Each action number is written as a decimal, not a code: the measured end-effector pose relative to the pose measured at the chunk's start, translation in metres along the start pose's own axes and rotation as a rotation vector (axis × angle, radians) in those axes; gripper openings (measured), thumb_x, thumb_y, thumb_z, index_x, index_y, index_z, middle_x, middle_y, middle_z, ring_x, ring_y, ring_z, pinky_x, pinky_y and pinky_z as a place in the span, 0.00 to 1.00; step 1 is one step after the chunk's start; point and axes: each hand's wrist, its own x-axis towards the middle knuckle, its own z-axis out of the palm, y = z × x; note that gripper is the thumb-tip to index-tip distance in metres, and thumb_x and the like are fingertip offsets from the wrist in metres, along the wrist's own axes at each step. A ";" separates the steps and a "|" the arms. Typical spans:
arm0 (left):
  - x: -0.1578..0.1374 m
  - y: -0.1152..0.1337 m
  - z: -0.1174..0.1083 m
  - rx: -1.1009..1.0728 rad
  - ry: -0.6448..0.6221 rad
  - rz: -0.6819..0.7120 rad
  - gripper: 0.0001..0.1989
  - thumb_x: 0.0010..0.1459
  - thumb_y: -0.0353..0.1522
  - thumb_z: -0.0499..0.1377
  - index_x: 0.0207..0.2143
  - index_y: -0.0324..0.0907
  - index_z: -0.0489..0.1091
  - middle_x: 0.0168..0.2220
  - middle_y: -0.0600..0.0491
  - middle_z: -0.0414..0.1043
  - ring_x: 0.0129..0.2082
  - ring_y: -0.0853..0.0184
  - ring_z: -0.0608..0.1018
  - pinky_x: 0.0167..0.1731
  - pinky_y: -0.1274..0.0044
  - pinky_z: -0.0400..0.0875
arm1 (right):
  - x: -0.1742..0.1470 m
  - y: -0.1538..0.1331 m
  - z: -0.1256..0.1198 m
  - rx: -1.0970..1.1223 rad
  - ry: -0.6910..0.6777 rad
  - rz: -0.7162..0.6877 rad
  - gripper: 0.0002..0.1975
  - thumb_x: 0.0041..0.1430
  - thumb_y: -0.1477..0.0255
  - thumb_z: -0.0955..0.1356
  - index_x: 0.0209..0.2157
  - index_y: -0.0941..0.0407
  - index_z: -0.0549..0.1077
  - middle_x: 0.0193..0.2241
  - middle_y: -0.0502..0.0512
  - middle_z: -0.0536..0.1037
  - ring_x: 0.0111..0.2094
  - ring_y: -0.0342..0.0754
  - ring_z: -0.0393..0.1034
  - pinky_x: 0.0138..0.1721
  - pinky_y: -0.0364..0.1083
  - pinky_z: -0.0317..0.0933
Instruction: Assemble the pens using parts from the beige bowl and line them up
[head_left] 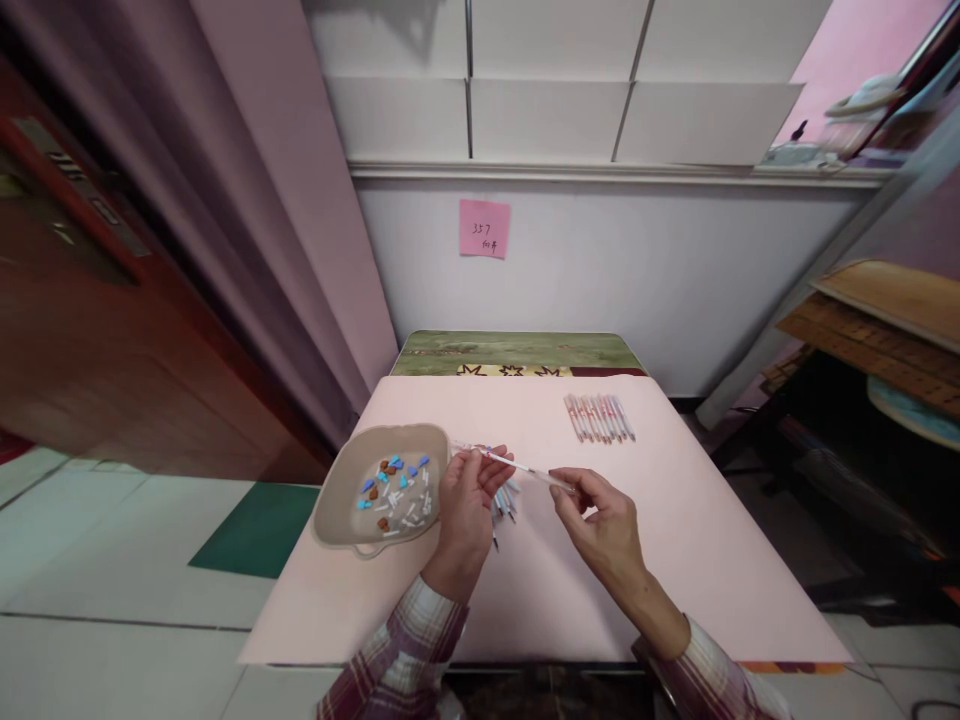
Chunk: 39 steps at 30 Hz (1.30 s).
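Just below the centre of the frame I hold a pen (pixel 525 467) slantwise between both hands, its upper-left end lying across my left fingers and its lower-right end at my right fingertips. My left hand (pixel 466 490) is turned palm up, thumb and fingers closed lightly round the shaft; my right hand (pixel 609 515) has a narrow pinch on the clear end, thumb against forefinger. The white stretch between them is bare, but I cannot tell whether the clear part is separate or where a joint lies. For good handling I judge that both grips want to lie on one straight line, since pushing or pulling at an angle could bend so thin a shaft. The left is best as the firm anchor, with the right doing the fine work, pinching close to the end and using steady, small force. The slim sticks (pixel 506 498) lie loose on the pink sheet (pixel 675 560) right under the pen, so low wrists could scatter them. To the left of the frame, just beside my left hand, the tray (pixel 330 490) holds blue bits (pixel 424 461), brown bits (pixel 373 493) and white bits (pixel 394 498); a jerk of that elbow could knock it. The row of pens (pixel 598 418) lies right of centre, clear of both hands.
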 end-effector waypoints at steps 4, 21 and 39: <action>-0.012 -0.014 -0.001 0.010 -0.024 -0.077 0.12 0.52 0.36 0.64 0.33 0.38 0.66 0.31 0.47 0.79 0.31 0.65 0.81 0.35 0.73 0.75 | -0.012 0.005 0.002 0.025 0.005 0.002 0.09 0.57 0.69 0.67 0.39 0.55 0.76 0.28 0.51 0.77 0.23 0.43 0.68 0.24 0.40 0.63; -0.054 -0.042 -0.007 0.016 -0.089 -0.140 0.13 0.53 0.36 0.64 0.34 0.38 0.67 0.34 0.45 0.80 0.31 0.66 0.81 0.35 0.74 0.76 | -0.056 0.018 -0.001 0.060 0.200 -0.015 0.07 0.57 0.66 0.70 0.34 0.54 0.71 0.26 0.48 0.75 0.24 0.43 0.71 0.26 0.40 0.66; -0.070 -0.045 -0.026 -0.011 -0.026 -0.164 0.12 0.51 0.34 0.65 0.33 0.38 0.67 0.33 0.45 0.80 0.30 0.65 0.81 0.35 0.73 0.76 | -0.076 0.021 0.001 0.024 0.153 -0.158 0.05 0.58 0.69 0.70 0.35 0.55 0.73 0.26 0.50 0.76 0.25 0.43 0.70 0.30 0.42 0.66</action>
